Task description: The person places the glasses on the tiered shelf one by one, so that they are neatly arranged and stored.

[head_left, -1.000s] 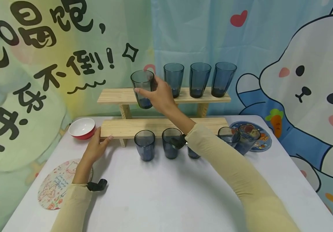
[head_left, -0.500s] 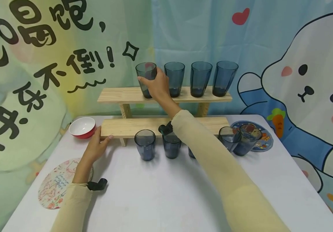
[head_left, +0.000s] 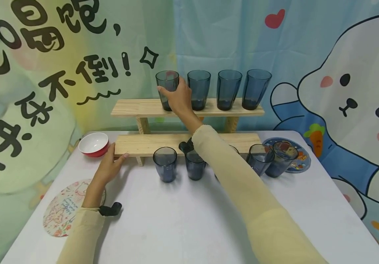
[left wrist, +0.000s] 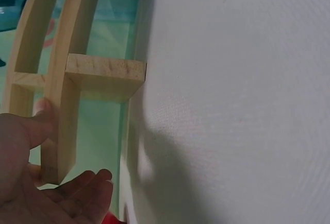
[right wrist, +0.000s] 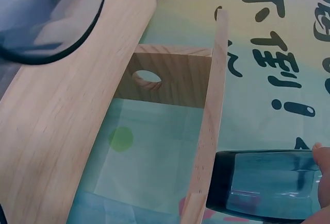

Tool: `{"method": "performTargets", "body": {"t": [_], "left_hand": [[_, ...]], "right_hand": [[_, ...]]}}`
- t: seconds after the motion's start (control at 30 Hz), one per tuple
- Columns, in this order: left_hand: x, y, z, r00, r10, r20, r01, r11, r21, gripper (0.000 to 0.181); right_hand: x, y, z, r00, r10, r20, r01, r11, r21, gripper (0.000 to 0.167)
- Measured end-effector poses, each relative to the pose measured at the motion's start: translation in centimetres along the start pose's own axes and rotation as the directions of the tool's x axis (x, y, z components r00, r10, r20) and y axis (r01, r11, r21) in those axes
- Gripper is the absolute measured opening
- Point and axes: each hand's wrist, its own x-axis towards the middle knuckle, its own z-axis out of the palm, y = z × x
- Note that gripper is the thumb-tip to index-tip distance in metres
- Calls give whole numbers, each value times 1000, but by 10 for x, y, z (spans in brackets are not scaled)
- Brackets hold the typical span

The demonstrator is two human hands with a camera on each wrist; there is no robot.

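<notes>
My right hand (head_left: 180, 98) grips a blue-grey glass tumbler (head_left: 167, 80), thumb on its near side, at the left of the row on the upper wooden shelf. In the right wrist view the tumbler's base (right wrist: 220, 183) meets the board, and a bit of the hand shows at the edge. Three like tumblers stand to its right, the nearest one (head_left: 200, 86) close by my fingers. My left hand (head_left: 108, 168) holds the left end of the lower shelf board (head_left: 149, 143); in the left wrist view the thumb (left wrist: 42, 113) presses the board and some fingers stretch past it.
Several tumblers stand on the white table before the stand, among them a left one (head_left: 165, 165) and a right one (head_left: 281, 161). A red-and-white bowl (head_left: 93, 143) sits left of the stand. Round mats lie left (head_left: 60, 212) and right (head_left: 303, 159). My right sleeve hides part of the row.
The right hand has moved the tumbler back and slightly right, from in front of the upper shelf onto it. During the last half second it barely moved. The left hand has stayed put.
</notes>
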Motion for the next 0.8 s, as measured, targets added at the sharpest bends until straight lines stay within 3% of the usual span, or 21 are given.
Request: {"method": "performTargets", "body": {"t": [0.2, 0.33, 0.43, 0.57, 0.7, 0.8], "left_hand": [[0, 3, 0, 1000, -9, 10, 9, 1000, 1, 79], [0, 3, -1, 1000, -19, 7, 19, 1000, 10, 78], [1, 2, -2, 1000, -17, 4, 17, 1000, 15, 78], [1, 0, -3, 1000, -11, 3, 11, 1000, 14, 78], [0, 0, -2, 1000, -13, 5, 13, 1000, 5, 78], [-1, 2, 0, 1000, -17, 11, 17, 1000, 1, 79]], "right_hand": [[-12, -1, -10, 991, 49, 125, -36, 994, -101, 106], [-27, -6, -25, 959, 99, 265, -42, 976, -212, 112], [-42, -9, -40, 943, 85, 321, 0, 966, -258, 112], [-63, -6, -70, 936, 24, 351, 75, 961, -267, 110], [-87, 6, -113, 919, -29, 393, 108, 977, -181, 105], [-107, 19, -152, 931, -47, 362, 107, 983, -148, 96]]}}
